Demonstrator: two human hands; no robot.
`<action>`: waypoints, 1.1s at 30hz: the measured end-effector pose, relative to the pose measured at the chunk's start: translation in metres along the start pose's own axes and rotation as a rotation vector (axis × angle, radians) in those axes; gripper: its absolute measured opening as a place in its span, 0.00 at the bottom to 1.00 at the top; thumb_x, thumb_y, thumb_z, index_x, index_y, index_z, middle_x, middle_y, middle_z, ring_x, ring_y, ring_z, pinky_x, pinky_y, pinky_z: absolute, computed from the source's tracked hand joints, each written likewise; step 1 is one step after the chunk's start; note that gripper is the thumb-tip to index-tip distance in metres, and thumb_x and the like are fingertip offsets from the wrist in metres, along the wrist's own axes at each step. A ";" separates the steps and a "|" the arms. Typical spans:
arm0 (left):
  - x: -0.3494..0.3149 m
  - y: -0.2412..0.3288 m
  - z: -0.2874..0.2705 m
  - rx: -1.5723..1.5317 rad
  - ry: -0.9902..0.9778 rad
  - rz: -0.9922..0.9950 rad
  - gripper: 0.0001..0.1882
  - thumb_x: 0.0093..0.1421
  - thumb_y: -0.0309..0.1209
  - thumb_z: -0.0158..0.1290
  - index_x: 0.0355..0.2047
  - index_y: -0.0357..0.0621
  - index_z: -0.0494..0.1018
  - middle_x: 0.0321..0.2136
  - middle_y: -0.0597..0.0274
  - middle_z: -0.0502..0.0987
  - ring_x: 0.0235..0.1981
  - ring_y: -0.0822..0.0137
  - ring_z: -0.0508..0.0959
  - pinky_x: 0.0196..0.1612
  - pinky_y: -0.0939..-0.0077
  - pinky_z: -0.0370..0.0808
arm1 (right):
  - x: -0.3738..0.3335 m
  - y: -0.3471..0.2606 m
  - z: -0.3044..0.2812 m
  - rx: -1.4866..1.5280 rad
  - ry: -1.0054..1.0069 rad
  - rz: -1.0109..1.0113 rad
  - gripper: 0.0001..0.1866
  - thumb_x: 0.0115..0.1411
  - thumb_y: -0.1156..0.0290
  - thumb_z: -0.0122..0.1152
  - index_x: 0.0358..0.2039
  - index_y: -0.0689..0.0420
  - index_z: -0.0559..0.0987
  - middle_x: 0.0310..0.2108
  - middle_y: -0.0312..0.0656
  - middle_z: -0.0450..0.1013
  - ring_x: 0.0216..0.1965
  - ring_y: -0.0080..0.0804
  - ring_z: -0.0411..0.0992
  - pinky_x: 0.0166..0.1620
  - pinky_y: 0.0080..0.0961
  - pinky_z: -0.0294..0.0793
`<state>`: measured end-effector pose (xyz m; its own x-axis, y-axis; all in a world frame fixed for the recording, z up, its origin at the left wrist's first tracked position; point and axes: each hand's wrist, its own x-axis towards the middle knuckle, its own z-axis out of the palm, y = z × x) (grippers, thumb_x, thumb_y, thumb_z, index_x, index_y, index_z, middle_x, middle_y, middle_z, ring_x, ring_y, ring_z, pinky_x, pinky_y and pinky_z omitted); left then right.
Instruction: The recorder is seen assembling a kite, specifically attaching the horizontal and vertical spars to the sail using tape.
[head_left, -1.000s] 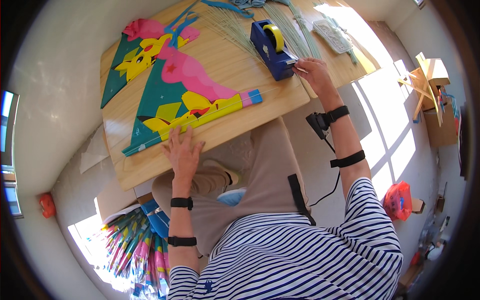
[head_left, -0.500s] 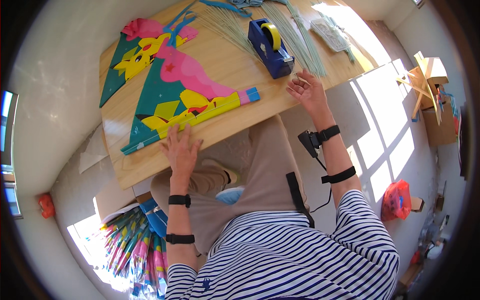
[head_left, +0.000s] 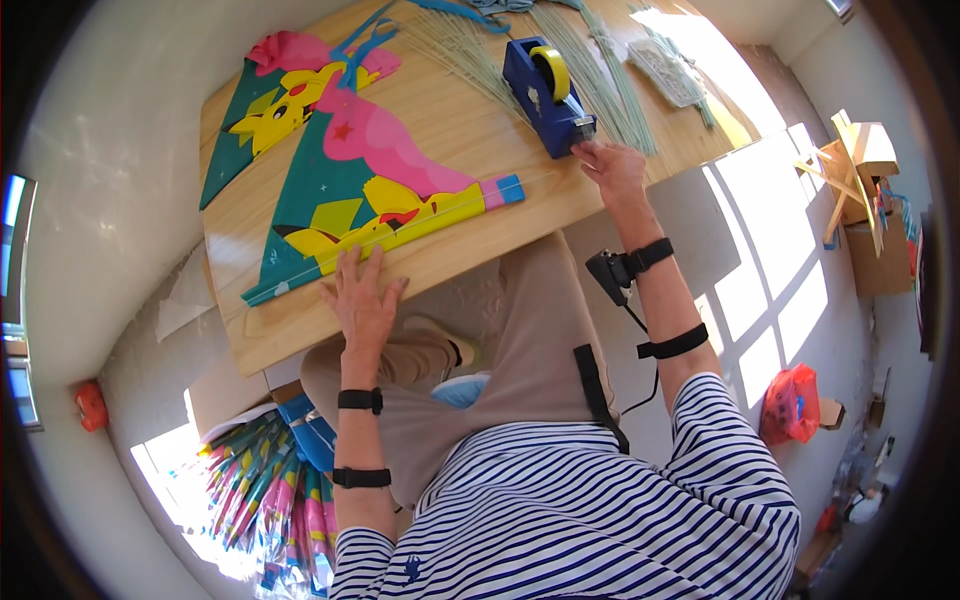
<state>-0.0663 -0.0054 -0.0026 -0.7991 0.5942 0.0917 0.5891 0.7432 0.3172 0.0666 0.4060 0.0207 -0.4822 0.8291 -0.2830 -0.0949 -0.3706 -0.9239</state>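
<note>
A folded sheet (head_left: 345,165) printed green, pink and yellow lies on the table, with a thin pale rod along its near edge. My left hand (head_left: 363,298) rests on that near edge, its fingers spread and lying flat. A blue tape dispenser (head_left: 532,98) with a yellow-cored roll (head_left: 551,72) stands to the right of the sheet. At the dispenser's cutting end my right hand (head_left: 615,168) has its fingers pinched together on the end of the clear tape, though the tape itself barely shows.
Behind lie a second printed sheet (head_left: 225,150), bundles of thin pale rods (head_left: 465,50) and a clear plastic tray (head_left: 668,75). The wooden table's (head_left: 262,345) near edge runs before my knees. Lower left, many bagged printed pieces (head_left: 265,490) are piled up.
My right hand has reached to the dispenser's cutting end, and its raised fingers have closed there. The left hand stays in place on the sheet.
</note>
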 end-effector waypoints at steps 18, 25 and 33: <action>0.001 -0.004 -0.001 -0.142 0.081 -0.038 0.42 0.57 0.49 0.65 0.66 0.41 0.66 0.67 0.53 0.69 0.72 0.52 0.61 0.71 0.26 0.42 | -0.088 0.048 0.170 -0.848 -0.846 -0.553 0.06 0.51 0.71 0.71 0.29 0.57 0.83 0.38 0.46 0.73 0.49 0.47 0.68 0.52 0.40 0.69; -0.001 -0.009 0.007 -0.174 0.156 -0.010 0.43 0.55 0.43 0.68 0.67 0.43 0.64 0.64 0.53 0.72 0.71 0.51 0.64 0.68 0.24 0.45 | -0.096 0.109 0.218 -1.146 -0.823 -0.599 0.03 0.48 0.71 0.68 0.24 0.55 0.85 0.44 0.50 0.73 0.52 0.55 0.66 0.53 0.50 0.68; -0.001 -0.007 0.003 -0.132 0.174 0.036 0.39 0.55 0.45 0.68 0.65 0.48 0.69 0.64 0.53 0.72 0.71 0.50 0.64 0.68 0.23 0.45 | -0.098 0.120 0.222 -1.313 -0.737 -0.714 0.06 0.51 0.70 0.65 0.27 0.56 0.86 0.45 0.52 0.72 0.53 0.55 0.66 0.53 0.51 0.66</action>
<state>-0.0690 -0.0100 -0.0081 -0.7929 0.5495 0.2633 0.6063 0.6688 0.4303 -0.0913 0.1872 -0.0056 -0.9832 0.1617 0.0842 0.1010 0.8676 -0.4870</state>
